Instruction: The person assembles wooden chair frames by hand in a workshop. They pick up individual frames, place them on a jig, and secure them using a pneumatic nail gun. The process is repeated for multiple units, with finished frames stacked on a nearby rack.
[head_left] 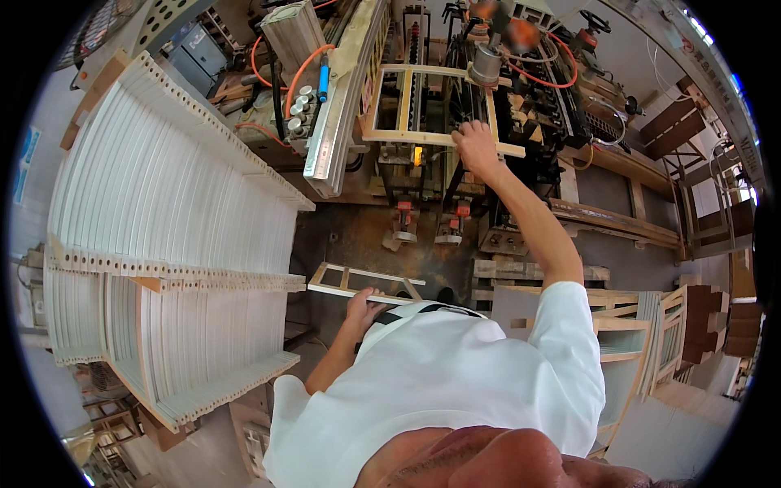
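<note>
A pale wooden frame (407, 137) with crossbars lies on the machine ahead of me. My right hand (476, 148) reaches out to it, its fingers closed over the near rail toward the right end. Low at my waist, my left hand (362, 312) grips a second wooden frame (332, 288) by its near rail. Part of that frame is hidden behind my body. A metal cylinder (486, 65) on the machine stands over the right end of the first frame.
Tall stacks of white-edged panels (179, 179) fill the left side. A long metal rail (325, 163) with orange hoses runs beside the machine. Red-topped clamps (404, 220) hang below its front. Pallets (541, 272) and more frames (626, 333) stand at my right.
</note>
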A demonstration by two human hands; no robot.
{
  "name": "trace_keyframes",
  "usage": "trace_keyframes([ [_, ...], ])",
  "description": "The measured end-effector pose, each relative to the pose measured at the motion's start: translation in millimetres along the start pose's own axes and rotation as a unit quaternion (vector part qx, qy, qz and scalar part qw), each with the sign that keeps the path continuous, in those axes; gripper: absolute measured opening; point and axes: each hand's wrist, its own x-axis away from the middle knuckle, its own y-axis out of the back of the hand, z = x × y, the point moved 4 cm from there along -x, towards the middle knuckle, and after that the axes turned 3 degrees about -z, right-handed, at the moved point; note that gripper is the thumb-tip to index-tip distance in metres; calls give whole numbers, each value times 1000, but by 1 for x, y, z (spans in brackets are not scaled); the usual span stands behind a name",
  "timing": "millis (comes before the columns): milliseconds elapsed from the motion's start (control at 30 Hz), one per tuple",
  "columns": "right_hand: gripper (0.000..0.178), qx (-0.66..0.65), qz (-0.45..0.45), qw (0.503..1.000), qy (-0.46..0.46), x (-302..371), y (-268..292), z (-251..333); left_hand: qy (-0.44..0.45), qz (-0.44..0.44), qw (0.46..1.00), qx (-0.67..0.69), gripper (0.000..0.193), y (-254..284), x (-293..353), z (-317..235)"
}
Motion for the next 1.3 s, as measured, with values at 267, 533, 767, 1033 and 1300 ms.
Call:
trace_keyframes([
  [267,12,171,135,975,46,-79,-35,-36,-32,-31,997,57,9,31,-22,1],
  [533,25,262,159,948,86,-129,-63,-66,-47,-112,984,130,9,23,-16,35],
  [767,25,226,129,962,85,-151,-85,-92,-78,-134,977,144,11,16,-26,68],
  [1033,19,185,115,973,78,-155,-75,-95,-72,-168,973,144,8,-33,-32,71],
  [1300,20,166,130,976,63,-157,-74,-96,-81,-181,972,127,10,-57,-21,63],
])
